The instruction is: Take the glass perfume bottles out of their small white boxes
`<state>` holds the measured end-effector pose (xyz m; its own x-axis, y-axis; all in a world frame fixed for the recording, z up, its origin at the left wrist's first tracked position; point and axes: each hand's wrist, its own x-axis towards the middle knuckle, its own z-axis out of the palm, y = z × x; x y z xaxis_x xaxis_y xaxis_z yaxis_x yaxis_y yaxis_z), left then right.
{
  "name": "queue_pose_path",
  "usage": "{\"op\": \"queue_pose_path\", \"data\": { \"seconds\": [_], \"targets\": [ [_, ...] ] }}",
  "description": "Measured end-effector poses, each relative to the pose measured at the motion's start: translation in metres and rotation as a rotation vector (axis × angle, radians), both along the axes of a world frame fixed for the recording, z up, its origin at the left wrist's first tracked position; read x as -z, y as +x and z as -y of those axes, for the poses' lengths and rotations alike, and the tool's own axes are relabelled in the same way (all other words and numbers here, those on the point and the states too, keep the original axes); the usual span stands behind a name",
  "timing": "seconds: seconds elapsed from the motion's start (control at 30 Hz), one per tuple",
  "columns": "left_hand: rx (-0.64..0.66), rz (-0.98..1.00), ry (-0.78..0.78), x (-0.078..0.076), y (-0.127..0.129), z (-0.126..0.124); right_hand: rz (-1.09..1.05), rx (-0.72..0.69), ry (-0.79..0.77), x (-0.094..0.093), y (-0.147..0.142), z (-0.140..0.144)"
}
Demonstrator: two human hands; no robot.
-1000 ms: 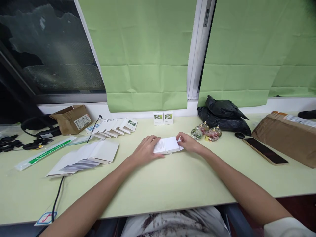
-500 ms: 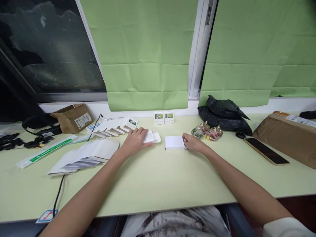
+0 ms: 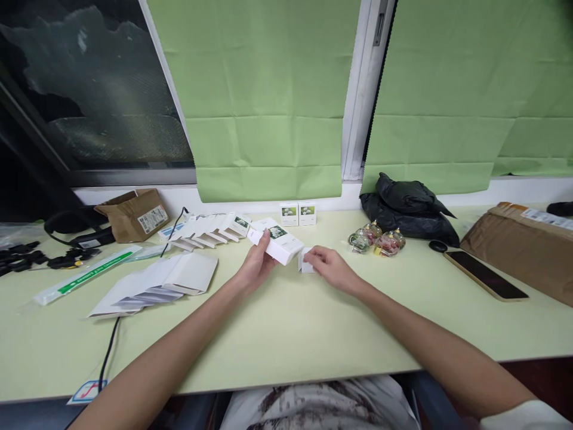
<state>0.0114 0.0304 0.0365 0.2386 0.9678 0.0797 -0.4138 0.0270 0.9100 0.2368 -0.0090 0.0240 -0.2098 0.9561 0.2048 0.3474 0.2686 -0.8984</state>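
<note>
Green blinds back the table (image 3: 286,334); left hand (image 3: 256,269) grips a box (image 3: 277,240).

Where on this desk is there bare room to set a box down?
Bare desk runs along the near edge, before both hands. Another patch lies between the glass bottles and the phone. Crowded: flat cartons on the left, folded boxes behind.

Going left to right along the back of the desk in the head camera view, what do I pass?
Black headset → torn cardboard box → row of flat white cartons → two small upright boxes → glass bottles → black bag → phone → brown parcel.
</note>
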Motion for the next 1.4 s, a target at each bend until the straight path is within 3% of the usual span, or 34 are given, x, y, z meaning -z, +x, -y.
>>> {"op": "queue_pose_path", "data": {
  "seconds": [0.13, 0.27, 0.7, 1.0, 1.2, 1.4],
  "targets": [
    [0.076, -0.011, 0.038, 0.002, -0.001, 0.003, -0.389, -0.197, -0.351, 0.006, -0.017, 0.007],
    [0.110, -0.026, 0.058, 0.006, -0.004, 0.001, -0.595, -0.188, -0.441, 0.003, -0.016, 0.007],
    [0.215, -0.072, 0.142, 0.006, -0.006, 0.004, -0.664, -0.154, -0.449, -0.005, -0.012, 0.007],
    [0.229, -0.078, 0.128, 0.010, -0.008, 0.001, -0.709, -0.188, -0.478, 0.005, -0.011, 0.002],
    [0.196, -0.026, 0.089, 0.007, -0.009, 0.001, -0.703, -0.192, -0.441, 0.003, -0.009, 0.004],
    [0.160, -0.021, 0.060, 0.004, -0.008, 0.002, -0.526, -0.034, -0.300, 0.003, -0.010, 0.005]
  ]
}}
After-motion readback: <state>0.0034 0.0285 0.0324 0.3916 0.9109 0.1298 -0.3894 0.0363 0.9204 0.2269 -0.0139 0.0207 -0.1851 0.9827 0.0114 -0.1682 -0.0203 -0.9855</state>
